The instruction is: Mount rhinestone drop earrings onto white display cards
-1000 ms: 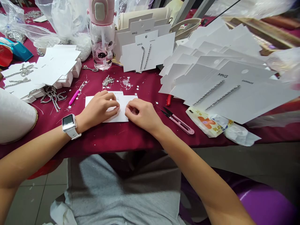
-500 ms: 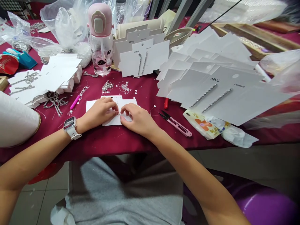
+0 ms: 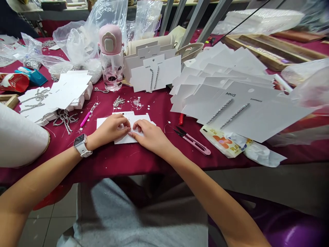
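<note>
A white earring card (image 3: pixel 122 139) lies flat on the dark red cloth in front of me. My left hand (image 3: pixel 111 128) rests over its left part with the fingertips pinched together, a watch on the wrist. Over the right part, my right hand (image 3: pixel 150 134) also has thumb and forefinger pinched, almost meeting the left fingertips. Whatever sits between the fingertips is too small to make out. Just beyond the card are a pile of small silvery pieces (image 3: pixel 118 102) and a pile of tiny clear pieces (image 3: pixel 137 102).
Pink thread snips (image 3: pixel 193 141) and a tissue pack (image 3: pixel 224 141) lie on the right, before stacked MNG earring cards (image 3: pixel 253 118). A pink-capped bottle (image 3: pixel 111 65) stands behind. To the left are a pink-handled tool (image 3: pixel 86 119), silver chains (image 3: pixel 65 118), more cards (image 3: pixel 69 87) and a white roll (image 3: pixel 22 137).
The view has tilted up slightly, so the table sits lower in the picture. Both hands stay over the card; the right fingertips have drawn a little closer to the left ones.
</note>
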